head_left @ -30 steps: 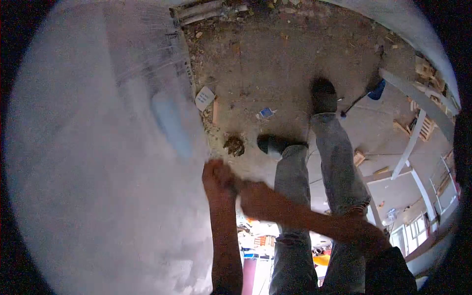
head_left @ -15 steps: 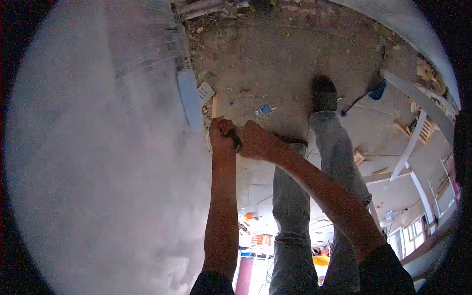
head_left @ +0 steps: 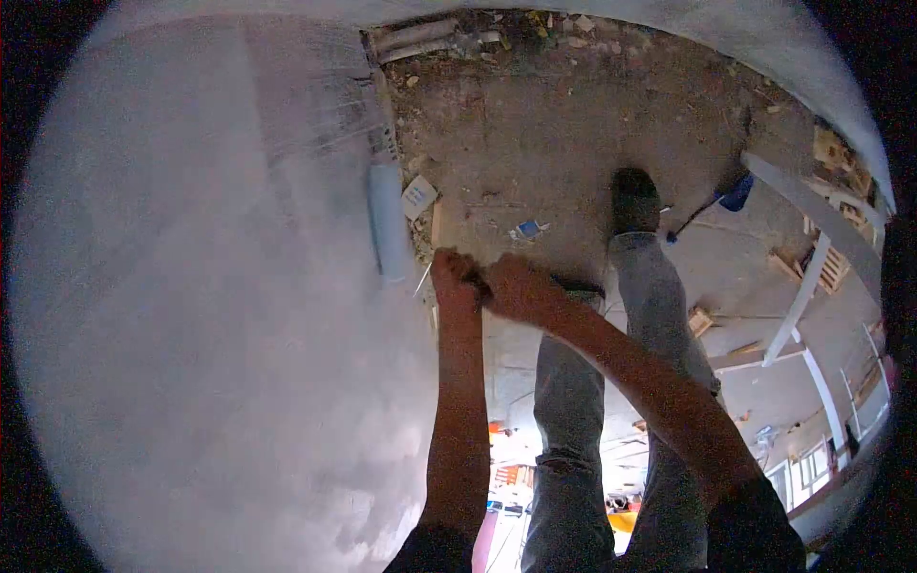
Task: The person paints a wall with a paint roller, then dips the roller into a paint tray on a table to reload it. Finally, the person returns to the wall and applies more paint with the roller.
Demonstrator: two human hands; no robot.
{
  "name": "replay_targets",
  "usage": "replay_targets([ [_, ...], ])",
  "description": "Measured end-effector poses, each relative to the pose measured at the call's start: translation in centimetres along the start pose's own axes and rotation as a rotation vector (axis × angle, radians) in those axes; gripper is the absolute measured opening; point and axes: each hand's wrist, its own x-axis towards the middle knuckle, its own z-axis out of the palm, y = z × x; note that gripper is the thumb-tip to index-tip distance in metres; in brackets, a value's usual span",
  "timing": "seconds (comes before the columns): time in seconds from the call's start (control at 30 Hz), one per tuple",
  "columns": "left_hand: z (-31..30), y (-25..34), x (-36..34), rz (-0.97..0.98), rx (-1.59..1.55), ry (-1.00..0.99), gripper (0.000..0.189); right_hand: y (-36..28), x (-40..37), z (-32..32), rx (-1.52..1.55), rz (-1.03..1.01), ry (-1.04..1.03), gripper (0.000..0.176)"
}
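My left hand (head_left: pixel 456 277) is closed in a fist beside the pale wall, its fingers curled around something dark that is mostly hidden. Right next to it, my right hand (head_left: pixel 516 288) is closed too, with its fingers toward the same dark thing (head_left: pixel 479 284) between the hands. I cannot make out what that thing is. A thin light stick or strip (head_left: pixel 422 279) shows just left of my left hand, near the wall's lower edge.
The pale wall (head_left: pixel 239 315) fills the left side. A light blue panel (head_left: pixel 388 222) leans there, near a white card (head_left: pixel 418 198). On the floor lie a small blue packet (head_left: pixel 528 229) and a blue-headed tool (head_left: pixel 735 193). White beams (head_left: pixel 802 286) stand at right.
The view has shifted, so both hands and the scene appear a little farther right and lower. A thin light strip now shows beside my left hand. Both hands remain closed and close together.
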Motion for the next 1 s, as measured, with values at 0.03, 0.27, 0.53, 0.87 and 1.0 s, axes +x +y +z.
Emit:
replay_targets([
  [0.03,-0.3,-0.7,1.5,-0.004,-0.121,-0.008,0.021,-0.1,0.9,0.0,-0.081,0.077,0.023,0.020],
  [0.27,2.2,-0.7,-0.9,0.253,0.419,-0.105,0.019,-1.6,-0.5,-1.0,-0.396,0.219,0.214,0.016],
  [0.53,5.0,2.6,-4.6,-0.182,-0.476,0.066,0.042,-3.1,-3.1,-1.8,-0.448,0.234,0.155,0.016],
  [0.87,7.6,3.4,-9.3,-0.005,-0.364,0.238,0.037,-2.8,-5.7,-3.6,-0.191,0.064,0.300,0.034],
  [1.0,7.6,4.5,-10.5,0.040,-0.397,0.099,0.036,-3.8,-5.5,-4.7,-0.207,-0.004,0.277,0.034],
])
